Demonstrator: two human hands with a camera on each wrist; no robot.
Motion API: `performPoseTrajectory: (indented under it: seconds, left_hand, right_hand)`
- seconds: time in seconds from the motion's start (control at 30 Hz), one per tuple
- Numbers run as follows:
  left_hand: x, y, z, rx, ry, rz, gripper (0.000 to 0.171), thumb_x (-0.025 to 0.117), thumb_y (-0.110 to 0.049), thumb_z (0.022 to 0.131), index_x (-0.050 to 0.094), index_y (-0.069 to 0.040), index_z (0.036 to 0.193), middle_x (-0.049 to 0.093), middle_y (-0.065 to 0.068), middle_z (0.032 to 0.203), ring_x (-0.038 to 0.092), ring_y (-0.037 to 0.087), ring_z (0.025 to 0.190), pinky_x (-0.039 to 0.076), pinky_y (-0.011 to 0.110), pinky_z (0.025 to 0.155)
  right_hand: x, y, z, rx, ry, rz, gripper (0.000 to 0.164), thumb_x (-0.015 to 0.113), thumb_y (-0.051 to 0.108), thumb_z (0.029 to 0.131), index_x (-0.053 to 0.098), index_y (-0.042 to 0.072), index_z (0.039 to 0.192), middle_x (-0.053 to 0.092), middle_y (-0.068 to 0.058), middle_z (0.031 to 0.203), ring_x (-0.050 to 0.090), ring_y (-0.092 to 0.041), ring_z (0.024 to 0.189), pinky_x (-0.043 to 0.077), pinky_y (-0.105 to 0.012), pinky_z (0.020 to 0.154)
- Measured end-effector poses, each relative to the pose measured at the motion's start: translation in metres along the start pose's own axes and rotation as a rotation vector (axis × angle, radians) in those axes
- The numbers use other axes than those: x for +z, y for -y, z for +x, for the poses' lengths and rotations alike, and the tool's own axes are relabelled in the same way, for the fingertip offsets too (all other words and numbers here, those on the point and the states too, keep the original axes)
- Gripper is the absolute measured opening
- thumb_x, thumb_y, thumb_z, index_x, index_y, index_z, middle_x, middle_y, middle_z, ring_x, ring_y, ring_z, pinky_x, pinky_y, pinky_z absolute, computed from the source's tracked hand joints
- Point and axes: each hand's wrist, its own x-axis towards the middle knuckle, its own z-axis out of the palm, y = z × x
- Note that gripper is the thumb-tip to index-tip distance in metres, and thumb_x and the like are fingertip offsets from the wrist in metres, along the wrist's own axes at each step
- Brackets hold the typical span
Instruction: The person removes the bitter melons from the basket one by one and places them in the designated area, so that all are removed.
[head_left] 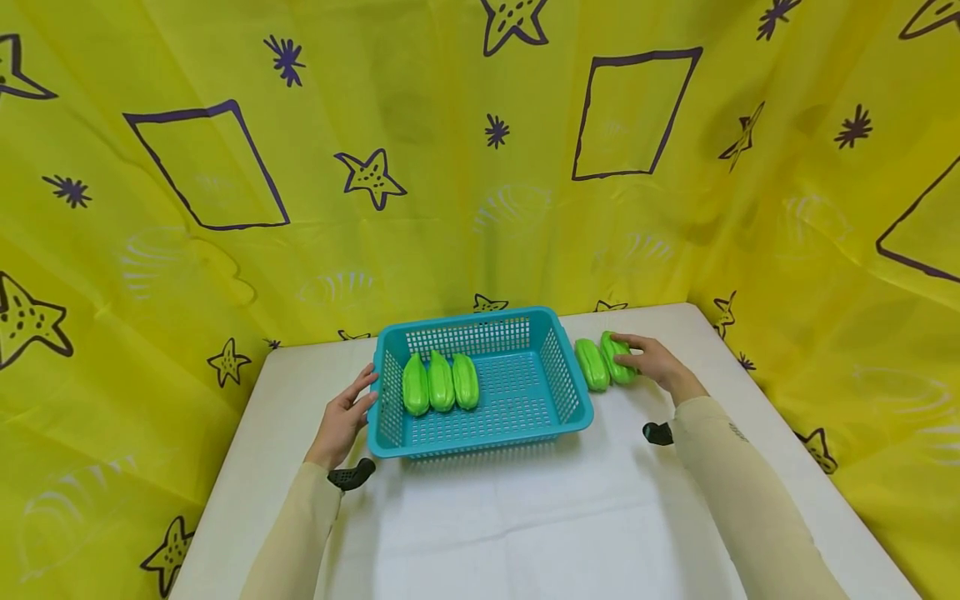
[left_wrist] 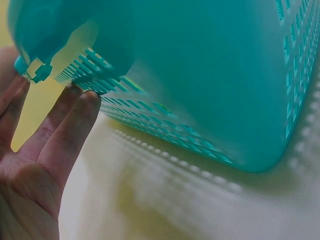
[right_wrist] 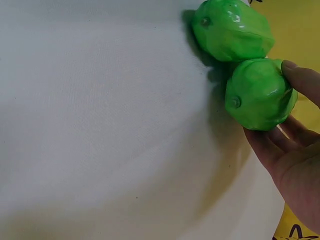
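Observation:
A teal plastic basket point(head_left: 495, 433) with slotted walls stands on the table. Inside, along its left part, lie three glossy green gourd-shaped vegetables point(head_left: 441, 383) side by side. My left hand point(head_left: 341, 425) rests its extended fingers against the outside of the basket's left wall, and in the left wrist view the fingertips touch the slotted teal wall point(left_wrist: 200, 85). To the right of the basket lie two more of these vegetables, a nearer one point(head_left: 592, 365) and an outer one point(right_wrist: 260, 95). My right hand point(head_left: 651, 362) grips the outer one between thumb and fingers.
A white cloth covers the table point(head_left: 510, 533). Yellow curtains point(head_left: 450, 250) printed with stars and frames hang behind the table and along both sides. Dark wrist devices point(head_left: 352, 475) sit below both hands.

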Motion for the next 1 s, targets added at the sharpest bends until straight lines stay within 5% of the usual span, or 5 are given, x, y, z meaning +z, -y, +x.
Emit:
performPoseTrajectory:
  seconds: [0.37,1.0]
  left_hand:
    - [-0.011,0.026,0.012,0.03,-0.001,0.041,0.054,0.057,-0.027,0.1,0.041,-0.009,0.149,0.024,-0.009,0.16,0.042,0.016,0.136,0.05,0.021,0.093]
    - [-0.011,0.024,0.012,0.027,0.012,0.015,0.052,0.054,-0.021,0.101,0.04,-0.008,0.149,0.022,-0.006,0.161,0.043,0.014,0.134,0.049,0.02,0.093]
  right_hand:
    - [0.003,0.0,-0.002,0.045,-0.009,-0.051,0.057,0.056,0.015,0.1,0.033,0.005,0.152,0.018,-0.034,0.154,0.021,-0.05,0.138,0.03,-0.059,0.11]
    - [0.005,-0.004,0.003,0.047,-0.04,-0.059,0.058,0.058,0.018,0.099,0.035,0.005,0.151,0.016,-0.029,0.157,0.014,-0.05,0.142,0.022,-0.062,0.112]
